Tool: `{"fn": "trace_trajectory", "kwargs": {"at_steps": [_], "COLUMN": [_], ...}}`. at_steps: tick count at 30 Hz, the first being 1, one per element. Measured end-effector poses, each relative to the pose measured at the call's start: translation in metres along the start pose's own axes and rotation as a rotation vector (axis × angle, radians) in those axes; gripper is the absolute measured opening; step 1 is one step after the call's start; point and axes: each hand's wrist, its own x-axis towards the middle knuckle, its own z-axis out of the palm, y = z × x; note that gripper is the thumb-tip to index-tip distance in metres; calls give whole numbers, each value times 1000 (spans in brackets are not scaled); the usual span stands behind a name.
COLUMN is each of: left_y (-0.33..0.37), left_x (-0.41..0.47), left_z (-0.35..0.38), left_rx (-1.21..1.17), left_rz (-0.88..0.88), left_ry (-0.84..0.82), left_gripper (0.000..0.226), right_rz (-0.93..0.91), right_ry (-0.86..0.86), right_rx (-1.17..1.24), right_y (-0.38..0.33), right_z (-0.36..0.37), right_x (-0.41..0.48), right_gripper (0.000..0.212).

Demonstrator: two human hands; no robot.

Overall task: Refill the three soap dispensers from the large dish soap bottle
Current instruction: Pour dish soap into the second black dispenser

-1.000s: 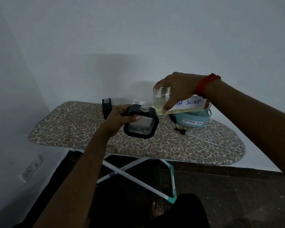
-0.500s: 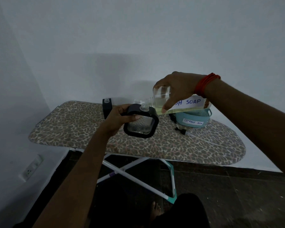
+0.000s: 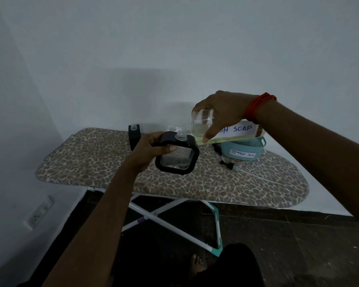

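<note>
My left hand (image 3: 151, 150) grips a square clear soap dispenser (image 3: 177, 157) with a black frame, held above the ironing board with its open neck up. My right hand (image 3: 220, 112) holds the large clear dish soap bottle (image 3: 234, 132), tipped almost flat, its mouth right at the dispenser's neck. The bottle has yellowish liquid along its low side and a white label reading "SOAP". A second black-framed dispenser (image 3: 134, 134) stands uncapped on the board behind my left hand. A black pump head with its tube (image 3: 229, 164) lies on the board to the right.
The leopard-print ironing board (image 3: 104, 164) stands against a white wall on white crossed legs. A teal basket (image 3: 241, 149) labelled "STORAGE BOX" sits at the board's back right, under the bottle. A wall socket (image 3: 38, 214) is low on the left. My bare foot (image 3: 196, 266) is below.
None of note: both hands hold the same pouring pose, with the dispenser and bottle barely shifted.
</note>
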Motion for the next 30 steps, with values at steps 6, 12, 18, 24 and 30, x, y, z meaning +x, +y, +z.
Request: {"fn": "trace_trajectory", "kwargs": {"at_steps": [6, 12, 18, 24, 30], "left_y": [-1, -1, -1, -1, 0], "left_x": [0, 0, 0, 0, -1], "left_z": [0, 0, -1, -1, -1], "left_rx": [4, -1, 2, -6, -2], "left_rz": [4, 0, 6, 3, 9], "left_ry": [-7, -1, 2, 5, 5], "left_gripper": [43, 41, 40, 40, 40], "right_rz": [4, -7, 10, 7, 4], "right_ry": [0, 3, 2, 5, 6], "right_rx": [5, 7, -7, 7, -6], "right_y": [0, 0, -2, -2, -3], "right_z": [0, -1, -2, -1, -2], "right_x": [0, -1, 0, -1, -1], "right_gripper": [66, 61, 61, 60, 64]}}
